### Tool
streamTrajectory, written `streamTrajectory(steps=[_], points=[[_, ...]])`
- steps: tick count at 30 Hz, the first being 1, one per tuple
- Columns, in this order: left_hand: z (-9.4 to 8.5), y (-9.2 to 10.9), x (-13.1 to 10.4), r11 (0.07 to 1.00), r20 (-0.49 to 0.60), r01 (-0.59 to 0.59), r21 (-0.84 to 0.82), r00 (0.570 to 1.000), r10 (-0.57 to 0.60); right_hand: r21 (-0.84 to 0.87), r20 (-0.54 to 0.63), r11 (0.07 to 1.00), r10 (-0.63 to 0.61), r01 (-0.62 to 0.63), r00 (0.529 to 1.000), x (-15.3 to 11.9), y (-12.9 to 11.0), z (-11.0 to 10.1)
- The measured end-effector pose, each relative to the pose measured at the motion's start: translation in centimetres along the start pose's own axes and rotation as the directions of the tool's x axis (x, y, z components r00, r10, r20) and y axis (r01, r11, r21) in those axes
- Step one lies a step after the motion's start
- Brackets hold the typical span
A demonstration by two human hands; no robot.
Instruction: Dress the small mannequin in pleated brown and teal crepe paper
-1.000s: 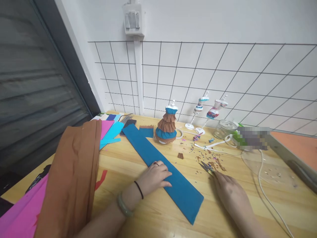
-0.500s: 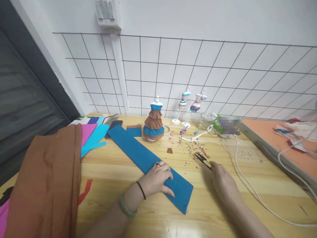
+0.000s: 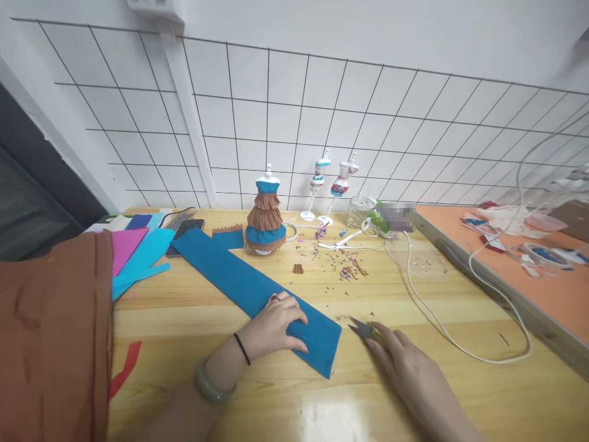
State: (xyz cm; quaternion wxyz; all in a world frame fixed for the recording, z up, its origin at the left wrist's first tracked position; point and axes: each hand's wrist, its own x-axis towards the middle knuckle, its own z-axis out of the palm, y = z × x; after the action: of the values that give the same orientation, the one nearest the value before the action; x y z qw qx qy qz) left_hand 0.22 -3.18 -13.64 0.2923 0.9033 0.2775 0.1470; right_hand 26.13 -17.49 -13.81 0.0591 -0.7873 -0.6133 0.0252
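Note:
A long blue strip of crepe-like paper [image 3: 216, 265] lies slantwise across the wooden table. My left hand [image 3: 277, 324] rests on its near part, fingers slightly curled and thumb apart, pressing it from above. To the right of the strip, my right hand [image 3: 400, 356] is wrapped round small thread snips [image 3: 361, 328]. Their dark blades stand apart and point toward the strip without touching it; the handles are mostly hidden by my fingers. Farther back stands a small dress form [image 3: 265, 215] in tiers of brown and blue paper, with a blue piece with brown edging [image 3: 229, 236] beside it.
Brown paper [image 3: 50, 331] and cyan sheets [image 3: 147, 258] lie at the left, near a red scrap [image 3: 125, 368]. Two small mannequins [image 3: 340, 184] and a glass jar [image 3: 360, 212] stand at the back. Paper bits [image 3: 350, 270] litter the middle; a white cable [image 3: 442, 341] curves at the right.
The thread snips in my right hand have come nearer to me and turned toward the blue strip. My left hand stays on the strip. The view has swung right.

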Motion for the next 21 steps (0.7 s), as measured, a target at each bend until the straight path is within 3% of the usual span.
streamTrajectory(steps=[5,9,13,18,21], points=[[0.0,0.6,-0.3,1.0,-0.035,0.001,0.018,0.999,0.0,0.104,0.028,0.994,0.041,-0.044,0.999,-1.0,1.4,-1.7],[0.3,2.1,-0.4,0.997,-0.142,-0.071,-0.013,0.987,0.068,0.23,-0.038,0.962,-0.144,0.148,0.989,-1.7,-0.1,-3.2],[0.7,3.0,-0.5,0.978,-0.221,-0.172,-0.12,0.965,0.143,0.226,-0.141,0.903,-0.341,0.366,0.929,-1.4,-2.8,-3.8],[1.0,2.5,-0.3,0.975,-0.293,-0.191,-0.117,0.944,0.15,0.166,-0.2,0.869,-0.434,0.466,0.879,-0.8,-4.3,-3.8],[0.9,2.1,-0.1,0.974,-0.317,-0.2,-0.105,0.935,0.158,0.173,-0.197,0.878,-0.414,0.447,0.889,-0.6,-3.8,-3.9]])
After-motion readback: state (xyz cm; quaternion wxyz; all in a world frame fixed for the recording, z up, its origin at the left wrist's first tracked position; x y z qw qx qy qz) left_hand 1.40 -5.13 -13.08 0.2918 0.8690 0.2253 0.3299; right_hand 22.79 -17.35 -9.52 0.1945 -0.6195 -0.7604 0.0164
